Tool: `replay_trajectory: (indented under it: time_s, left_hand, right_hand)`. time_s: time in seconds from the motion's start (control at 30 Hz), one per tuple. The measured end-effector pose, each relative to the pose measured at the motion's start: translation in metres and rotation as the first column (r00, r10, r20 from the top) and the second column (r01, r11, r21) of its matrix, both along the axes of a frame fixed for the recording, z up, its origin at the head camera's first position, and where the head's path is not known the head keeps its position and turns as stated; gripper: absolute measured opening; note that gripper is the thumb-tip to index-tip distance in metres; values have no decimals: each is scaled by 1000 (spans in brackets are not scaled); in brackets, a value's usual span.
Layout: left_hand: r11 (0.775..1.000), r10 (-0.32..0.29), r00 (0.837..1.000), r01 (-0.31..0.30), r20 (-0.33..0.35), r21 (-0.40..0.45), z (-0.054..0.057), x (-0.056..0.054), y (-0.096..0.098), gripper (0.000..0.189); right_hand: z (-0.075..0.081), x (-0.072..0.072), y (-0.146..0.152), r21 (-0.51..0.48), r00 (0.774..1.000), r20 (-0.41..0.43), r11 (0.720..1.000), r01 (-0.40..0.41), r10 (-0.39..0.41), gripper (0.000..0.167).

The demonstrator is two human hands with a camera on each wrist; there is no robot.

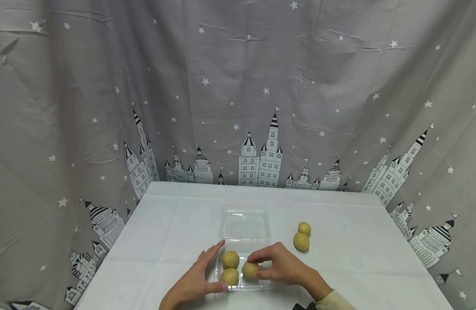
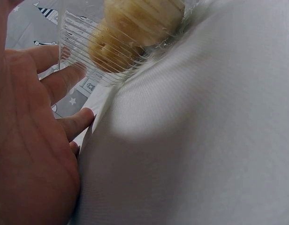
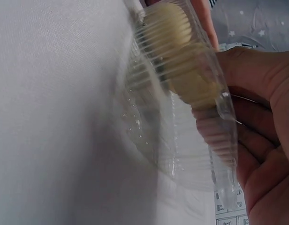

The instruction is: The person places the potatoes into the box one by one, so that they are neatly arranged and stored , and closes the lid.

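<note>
Because the clear container (image 1: 239, 247) looks light and thin-walled, its base is best kept braced from the left while a potato (image 1: 249, 270) is settled in it. The held potato is placed low in the container's right half, just beside the two potatoes (image 1: 230, 259) lined up in its left half; whether the container's floor is touched by it cannot be told. It is pinched between the thumb and fingers of the right hand (image 1: 282, 265), which is reached in over the container's right side. The left hand (image 1: 194, 279) is spread along the container's left side, thumb well apart from the fingers. For a tidy placement, the potato should be fully supported before the pinch is eased, and the fingers should be lifted straight up so that the ribbed wall is not dragged. Since the held potato is nearly round, no clear long axis or pointing end can be made out. The container's lid (image 1: 244, 224) is opened out beyond its base, whose long axis appears to be set left to right. Right of the container, two loose potatoes (image 1: 301, 242) are seen on the bench (image 1: 144, 258).
</note>
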State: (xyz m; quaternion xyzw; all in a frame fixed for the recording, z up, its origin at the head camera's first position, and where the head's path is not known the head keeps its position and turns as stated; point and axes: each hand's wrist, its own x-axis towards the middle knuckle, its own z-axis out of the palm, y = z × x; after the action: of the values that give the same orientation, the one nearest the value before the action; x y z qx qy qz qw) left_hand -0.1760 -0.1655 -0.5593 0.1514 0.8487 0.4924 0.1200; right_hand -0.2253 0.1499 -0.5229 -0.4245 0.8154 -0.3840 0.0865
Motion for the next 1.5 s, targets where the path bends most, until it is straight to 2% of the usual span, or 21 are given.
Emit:
replay_trajectory:
  time_s: [0.5, 0.77, 1.0, 1.23, 1.5]
  left_hand:
    - [1000, -16, 1000, 16, -8, 2, 2, 1, 0, 116]
    - [1000, -9, 1000, 9, -13, 0, 3, 2, -1, 116]
    - [1000, -2, 1000, 2, -28, 2, 3, 3, 1, 118]
    - [1000, -3, 999, 4, -38, 4, 2, 3, 0, 118]
    - [1000, -17, 999, 17, -30, -5, 1, 1, 0, 117]
  right_hand:
    - [2, 1, -15, 153, 1000, 15, 988, -26, 24, 34]
    - [5, 2, -20, 167, 1000, 2, 986, -28, 28, 33]
    - [8, 0, -19, 193, 998, 57, 980, -50, 40, 29]
    - [10, -1, -17, 198, 995, 68, 977, -81, 69, 29]
    - [13, 2, -15, 168, 996, 85, 985, -45, 31, 27]
